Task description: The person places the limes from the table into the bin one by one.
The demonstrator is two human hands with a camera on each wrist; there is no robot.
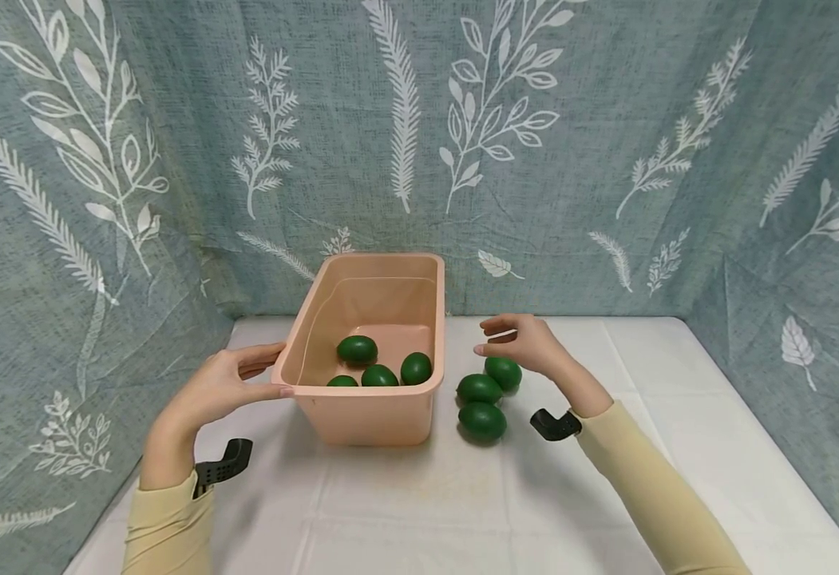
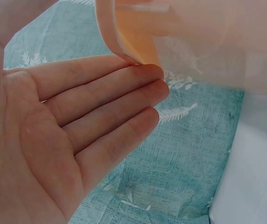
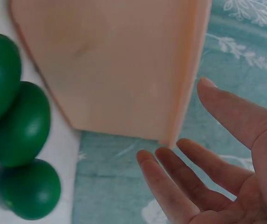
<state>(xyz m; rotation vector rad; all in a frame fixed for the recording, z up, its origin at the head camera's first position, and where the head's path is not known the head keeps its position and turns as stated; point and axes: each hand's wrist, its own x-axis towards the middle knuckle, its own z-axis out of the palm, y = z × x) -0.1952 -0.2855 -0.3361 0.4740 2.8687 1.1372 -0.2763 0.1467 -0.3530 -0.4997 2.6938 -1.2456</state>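
A peach-coloured plastic bin (image 1: 376, 415) stands on the table with several smooth, dark green oval fruits (image 1: 358, 350) on its floor. My left hand (image 1: 225, 387) is at its near left corner, thumb along the front rim. In the left wrist view the fingers (image 2: 119, 100) are straight and side by side, their tips against the rim. To the right of the bin, my right hand (image 1: 523, 343) hovers above three more green fruits (image 1: 482, 422), which lie clustered on the table. Nothing is in that hand; its fingers (image 3: 203, 177) are loosely bent, with the thumb apart.
A white cloth covers the table (image 1: 390, 511). Teal fabric (image 1: 570, 160) with white leaf prints hangs behind it and along both sides. Each wrist wears a black camera mount (image 1: 556, 425) that juts out over the table.
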